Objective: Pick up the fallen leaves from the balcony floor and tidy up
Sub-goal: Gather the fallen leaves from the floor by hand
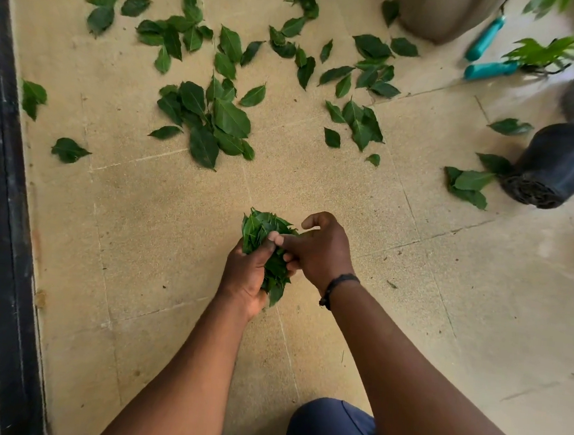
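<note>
The beige tiled balcony floor (315,192) carries many scattered dark green fallen leaves (214,122) across its far half, well apart from both hands. The left hand (245,275) grips a thick bunch of gathered green leaves (263,236) above the floor; the right hand (320,251) pinches that bunch, fingers curled against it, wearing a black wrist band (337,284)

The balcony floor (161,228) is matt, grainy, sand-coloured tile with thin joints, paler and smoother-looking toward its right edge. The leaves (214,122) scattered on it look waxy and slightly glossy. A black roll (557,163) at the right edge has a smooth plastic sheen; the teal handles (489,70) look like matt plastic.
</note>
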